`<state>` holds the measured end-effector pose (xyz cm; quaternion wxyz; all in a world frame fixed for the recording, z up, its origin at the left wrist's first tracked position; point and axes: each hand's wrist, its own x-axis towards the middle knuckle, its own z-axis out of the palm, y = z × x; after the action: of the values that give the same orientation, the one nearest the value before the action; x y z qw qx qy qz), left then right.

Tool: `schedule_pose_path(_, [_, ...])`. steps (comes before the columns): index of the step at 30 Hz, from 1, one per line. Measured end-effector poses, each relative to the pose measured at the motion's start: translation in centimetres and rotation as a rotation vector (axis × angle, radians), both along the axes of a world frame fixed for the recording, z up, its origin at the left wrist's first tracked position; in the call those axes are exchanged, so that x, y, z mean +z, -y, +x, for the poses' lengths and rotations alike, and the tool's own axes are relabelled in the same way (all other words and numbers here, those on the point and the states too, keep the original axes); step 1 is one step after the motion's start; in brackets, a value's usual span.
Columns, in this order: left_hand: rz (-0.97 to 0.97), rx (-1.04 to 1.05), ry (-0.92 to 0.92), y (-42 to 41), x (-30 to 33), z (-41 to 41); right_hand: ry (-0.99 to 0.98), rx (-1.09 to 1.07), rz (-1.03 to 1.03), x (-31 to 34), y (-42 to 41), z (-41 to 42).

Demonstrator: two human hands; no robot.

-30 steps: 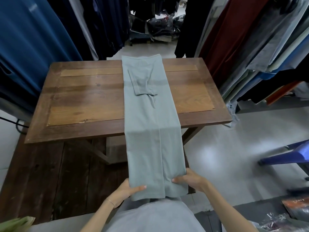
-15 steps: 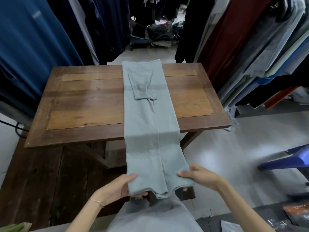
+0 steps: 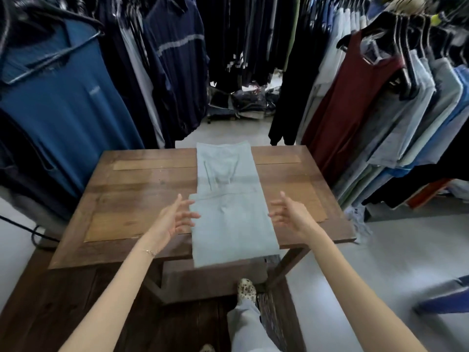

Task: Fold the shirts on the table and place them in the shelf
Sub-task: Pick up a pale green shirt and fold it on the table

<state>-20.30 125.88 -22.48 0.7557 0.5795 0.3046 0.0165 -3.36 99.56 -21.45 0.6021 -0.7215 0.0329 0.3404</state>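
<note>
Shirt (image 3: 232,219) folded at tabletop (image 3: 142,199) centre; left hand (image 3: 175,218) and right hand (image 3: 289,215) flank it, fingers spread, holding nothing

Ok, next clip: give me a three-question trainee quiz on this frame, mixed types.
1. True or false: the left hand is gripping the shirt.
2. The shirt's near end: A) hangs past the table edge, B) stops short of the edge, C) lies on the floor.
3. What hangs on both sides of the table?

Key: 1 false, both it and the right hand are open beside the shirt. 2 A. 3 clothes on hangers.
</note>
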Motion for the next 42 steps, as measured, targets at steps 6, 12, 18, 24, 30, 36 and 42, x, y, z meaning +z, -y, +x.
schedule_pose_path(6, [0.232,0.016,-0.225,3.5,-6.2,-6.4,0.070,0.036,-0.254,-5.4,4.3,-3.8])
schedule_pose_path(12, [0.234,0.140,-0.209,5.8,-8.0,-7.2,0.073,0.016,-0.215,-6.8,4.7,-5.2])
schedule_pose_path(18, [0.232,0.279,-0.171,7.9,-9.3,-7.8,0.088,0.045,-0.243,-7.6,4.8,-5.7])
schedule_pose_path(24, [0.130,0.241,-0.156,8.0,-9.7,-8.1,0.021,0.081,-0.123,-7.7,4.6,-6.0])
schedule_pose_path(30, [-0.022,0.116,-0.161,7.2,-10.0,-7.7,-0.011,0.047,-0.050,-7.7,4.5,-6.3])
schedule_pose_path(36, [0.099,0.148,-0.111,6.9,-10.0,-7.7,-0.062,0.022,-0.001,-9.2,6.2,-7.5])
schedule_pose_path(42, [0.137,0.145,-0.090,6.8,-10.2,-7.4,-0.069,-0.023,0.031,-9.5,5.2,-7.2])
